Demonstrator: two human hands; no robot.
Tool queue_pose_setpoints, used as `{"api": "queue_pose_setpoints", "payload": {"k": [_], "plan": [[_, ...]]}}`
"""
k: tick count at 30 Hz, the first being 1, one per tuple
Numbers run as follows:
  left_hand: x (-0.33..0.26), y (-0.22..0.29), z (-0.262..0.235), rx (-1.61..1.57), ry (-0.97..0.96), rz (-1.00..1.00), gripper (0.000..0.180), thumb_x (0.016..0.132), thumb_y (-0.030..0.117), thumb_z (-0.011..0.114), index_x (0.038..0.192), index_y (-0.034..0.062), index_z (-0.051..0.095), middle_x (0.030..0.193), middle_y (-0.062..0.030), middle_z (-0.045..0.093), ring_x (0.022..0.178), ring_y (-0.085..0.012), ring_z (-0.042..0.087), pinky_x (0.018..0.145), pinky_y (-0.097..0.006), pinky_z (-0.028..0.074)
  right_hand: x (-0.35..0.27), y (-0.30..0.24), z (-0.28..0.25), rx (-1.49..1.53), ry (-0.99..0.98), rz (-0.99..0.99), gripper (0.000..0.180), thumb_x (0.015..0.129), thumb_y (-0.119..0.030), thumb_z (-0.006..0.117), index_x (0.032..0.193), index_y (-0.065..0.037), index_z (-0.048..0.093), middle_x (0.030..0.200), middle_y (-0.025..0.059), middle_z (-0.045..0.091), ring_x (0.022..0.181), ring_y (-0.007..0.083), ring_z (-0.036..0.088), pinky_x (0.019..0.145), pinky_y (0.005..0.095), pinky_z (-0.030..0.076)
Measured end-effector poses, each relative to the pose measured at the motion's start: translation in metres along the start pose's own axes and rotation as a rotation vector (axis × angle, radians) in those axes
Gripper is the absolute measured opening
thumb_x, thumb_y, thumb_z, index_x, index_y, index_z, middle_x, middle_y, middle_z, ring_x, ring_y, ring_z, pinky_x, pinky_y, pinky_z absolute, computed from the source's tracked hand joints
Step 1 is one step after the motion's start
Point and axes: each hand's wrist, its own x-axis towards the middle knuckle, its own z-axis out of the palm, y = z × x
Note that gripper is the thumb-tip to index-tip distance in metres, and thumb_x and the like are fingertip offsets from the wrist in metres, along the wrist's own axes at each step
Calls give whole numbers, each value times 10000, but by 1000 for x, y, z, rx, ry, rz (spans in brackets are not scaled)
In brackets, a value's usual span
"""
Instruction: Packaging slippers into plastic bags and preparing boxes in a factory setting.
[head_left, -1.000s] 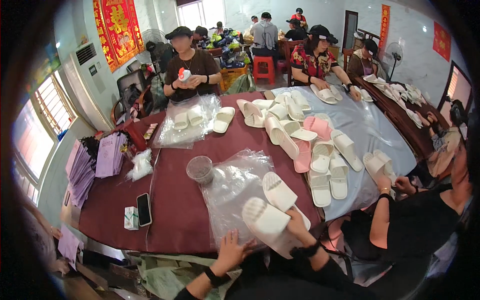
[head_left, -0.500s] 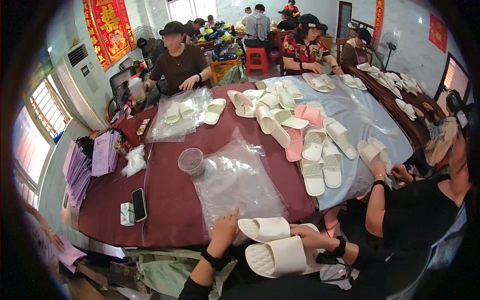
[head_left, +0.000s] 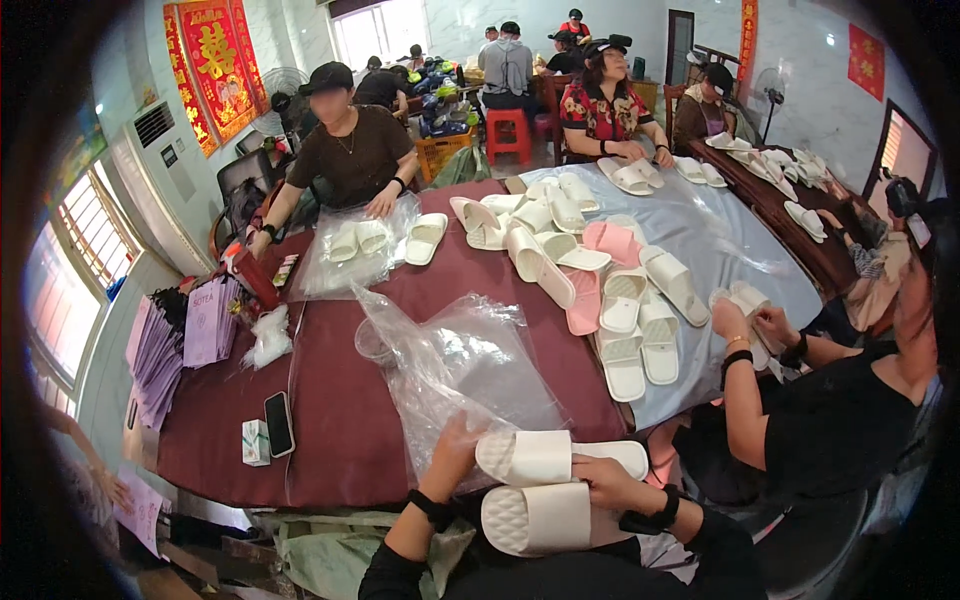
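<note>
At the near table edge my left hand (head_left: pixel 455 450) is closed on the near edge of a clear plastic bag (head_left: pixel 490 370). The bag's left side rises in a loose, crinkled fold, while its far part lies flat on the table. Beside it, my right hand (head_left: pixel 608 484) grips a pair of white slippers (head_left: pixel 545 518), one above the other in the picture, toes pointing left. My thumb and fingers are around the middle of the pair, between the two straps. A round clear tub (head_left: pixel 370 342) stands at the bag's left edge, partly veiled by the lifted plastic.
White and pink slippers (head_left: pixel 620 350) lie in a heap at centre right. To the left are a phone (head_left: pixel 279 424), a small box (head_left: pixel 256 443), purple bags (head_left: pixel 207 320) and a white plastic bundle (head_left: pixel 268 338). Co-workers sit across and at the right, one handling slippers (head_left: pixel 752 320) close by.
My left hand has taken hold of the bag and raised its left side, which now drapes over the tub. The slippers in my right hand have shifted slightly left.
</note>
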Motion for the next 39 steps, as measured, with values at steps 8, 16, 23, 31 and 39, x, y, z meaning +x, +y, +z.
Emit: {"api": "queue_pose_setpoints", "payload": {"k": [8,16,23,31,39], "plan": [[6,22,-3,-45,75,-360,324,728,261,623,970,47,655,980,-235,567,1013,-395,525,919,-561,348,-1,2,0,156,-41,-175,371,822,-130,621,1189,-82,582,1237,126,565,1127,272,555,919,305,432],[29,11,25,461,-270,405,216,786,250,492,774,104,651,962,-128,607,1192,-281,447,1085,-639,63,10,-7,10,146,-157,-149,369,812,-153,617,1174,-86,587,1232,123,563,1088,283,570,899,321,444],[17,14,14,-114,-249,555,373,801,286,536,1128,113,581,1146,-65,579,1269,-263,385,1126,-543,95,-10,15,22,110,74,2,357,826,-206,593,1164,-90,590,1177,104,585,1021,275,596,855,332,466],[8,25,-1,157,-185,141,395,789,107,541,1182,95,570,1317,-75,475,1142,-279,493,971,-448,376,-24,27,30,-156,162,275,332,804,-195,592,1125,-117,618,1095,116,613,991,319,596,814,361,480],[2,3,35,-117,-104,13,412,744,78,583,1156,95,580,1348,-148,438,1019,-316,527,849,-396,457,0,29,49,-141,398,107,262,784,-220,590,989,-60,623,944,132,614,822,351,612,686,416,496]]}}
